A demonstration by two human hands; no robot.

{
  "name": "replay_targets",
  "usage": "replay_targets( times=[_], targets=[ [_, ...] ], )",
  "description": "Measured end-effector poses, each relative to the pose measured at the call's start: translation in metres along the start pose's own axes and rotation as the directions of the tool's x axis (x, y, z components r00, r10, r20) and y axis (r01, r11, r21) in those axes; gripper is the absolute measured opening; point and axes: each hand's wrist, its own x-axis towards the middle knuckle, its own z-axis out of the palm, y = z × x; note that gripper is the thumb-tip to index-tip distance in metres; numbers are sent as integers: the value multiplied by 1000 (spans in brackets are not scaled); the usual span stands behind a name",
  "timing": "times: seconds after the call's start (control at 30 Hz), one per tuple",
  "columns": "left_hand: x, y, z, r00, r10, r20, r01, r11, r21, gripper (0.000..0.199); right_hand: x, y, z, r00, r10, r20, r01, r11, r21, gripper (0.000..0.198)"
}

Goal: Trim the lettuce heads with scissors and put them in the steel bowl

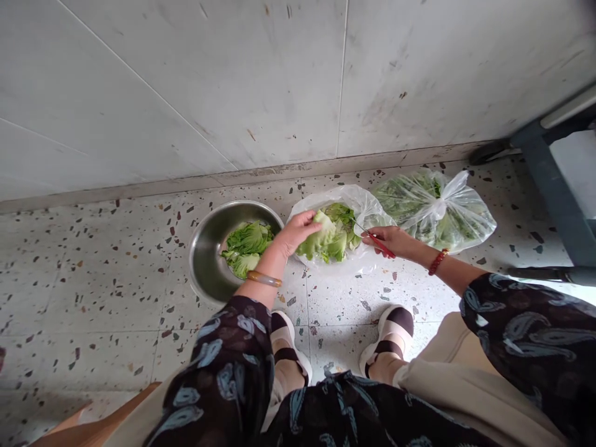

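Observation:
My left hand (300, 233) is closed on a pale green lettuce leaf (323, 231) over an open clear plastic bag (305, 202). More lettuce (342, 214) lies in that bag. From the right, my right hand (379, 239) grips a small red-handled knife (384, 248), its thin metal blade pointing toward the leaves. The blade's tip is close to the lettuce; whether they touch I cannot tell. Left of the bag, a round steel basin (205, 261) holds torn lettuce leaves (249, 242). My left forearm passes in front of the basin's right rim.
A knotted clear bag of greens (435, 211) lies to the right of the open one. Beyond it stands a grey metal frame (554, 186) with a caster. A marked pale wall (279, 81) rises behind. My feet (391, 332) are on the speckled floor (116, 279) nearby.

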Motion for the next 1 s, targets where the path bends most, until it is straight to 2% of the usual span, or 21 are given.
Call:
replay_targets(
  times=[0.07, 0.13, 0.23, 0.3, 0.37, 0.47, 0.57, 0.63, 0.73, 0.83, 0.9, 1.0],
  targets=[
    [-1, 21, -27, 998, -49, -29, 53, 989, 141, 29, 1, 3, 2, 1000, -1, 6, 1, 1000, 5, 53],
    [-4, 36, -56, 991, -107, -74, 125, 939, 319, 33, 1, 4, 3, 1000, -2, 22, 2, 1000, -3, 56],
    [-12, 46, -96, 967, -211, -142, 253, 742, 621, 33, 2, 5, 2, 1000, 9, 12, -9, 1000, -26, 60],
    [-16, 45, -113, 952, -234, -195, 300, 612, 732, 29, 3, 6, 0, 1000, 13, 17, -13, 999, -35, 63],
    [-15, 41, -117, 961, -195, -195, 273, 571, 774, 24, 4, 8, 0, 999, 13, 36, -12, 999, -36, 63],
    [-3, 29, -92, 986, -153, -59, 147, 664, 734, 13, 9, 11, 2, 998, 14, 54, -12, 999, -42, 59],
    [20, 1, -40, 984, -152, 92, 80, 843, 532, 9, 14, 14, 4, 999, 30, 36, -28, 999, -36, 53],
    [36, -25, 0, 978, -164, 129, 99, 908, 406, 7, 17, 15, 5, 999, 46, 23, -45, 999, -15, 51],
    [55, -68, 51, 983, -175, 64, 141, 921, 362, 21, 19, 17, 4, 998, 57, 35, -57, 998, 0, 52],
    [63, -101, 84, 981, -195, -11, 187, 920, 343, 29, 19, 22, 3, 997, 56, 59, -57, 998, 22, 57],
    [64, -114, 94, 975, -211, -67, 221, 924, 311, 31, 19, 25, 3, 996, 64, 60, -67, 997, 41, 58],
    [62, -122, 92, 963, -228, -144, 257, 939, 229, 29, 18, 30, 2, 995, 89, 49, -92, 995, 50, 58]
  ],
)
